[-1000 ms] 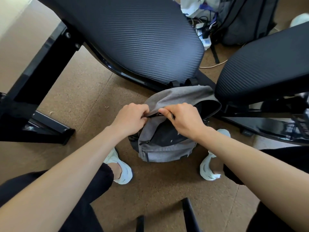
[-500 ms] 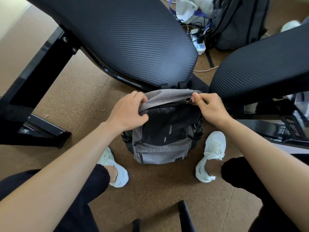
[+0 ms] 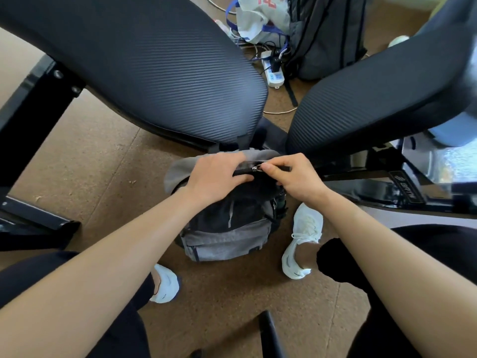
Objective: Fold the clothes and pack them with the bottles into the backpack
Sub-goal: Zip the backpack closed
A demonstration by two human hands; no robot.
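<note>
A grey and black backpack (image 3: 227, 236) stands upright on the brown floor between my feet. My left hand (image 3: 216, 177) grips the top of the backpack, fingers curled over its grey upper edge. My right hand (image 3: 294, 177) pinches the metal zipper pull (image 3: 256, 168) at the top of the bag, close to my left fingers. A dark bottle (image 3: 281, 202) pokes out of the right side pocket. No clothes are visible; the bag's inside is hidden.
Two black ribbed tabletops (image 3: 160, 73) (image 3: 374, 99) overhang the backpack, with black metal legs (image 3: 31, 117) at left. Behind lie a power strip (image 3: 273, 73), cables, a white plastic bag (image 3: 260, 16) and a second dark backpack (image 3: 327, 34). My white shoes (image 3: 302, 241) flank the bag.
My right hand pulled the zipper out to the right, then back left towards my left hand. The flap is now drawn down and my left hand has shifted onto the bag's top.
</note>
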